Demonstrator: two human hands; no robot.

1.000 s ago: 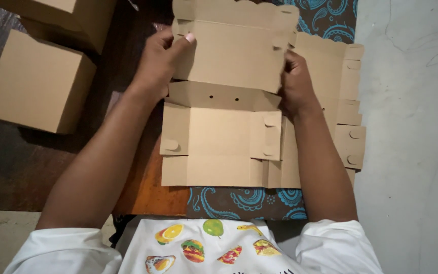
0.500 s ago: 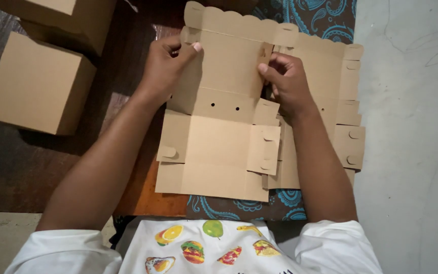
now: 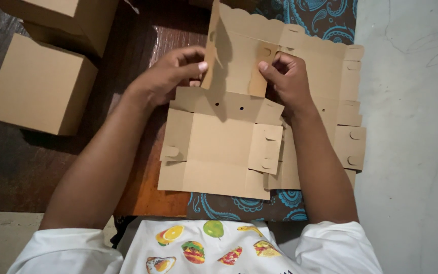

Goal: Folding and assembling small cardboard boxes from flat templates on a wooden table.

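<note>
The left hand (image 3: 171, 76) and right hand (image 3: 290, 81) each have a grip clamped on the far panel of a flat cardboard blank (image 3: 224, 147), thumbs pressing it from either side so it stands raised and folded. The blank lies on a stack of blanks (image 3: 348, 106) over a patterned cloth (image 3: 244, 205) on the wooden worktop (image 3: 21, 167). 2 closed boxes (image 3: 39, 83) sit well to the left.
</note>
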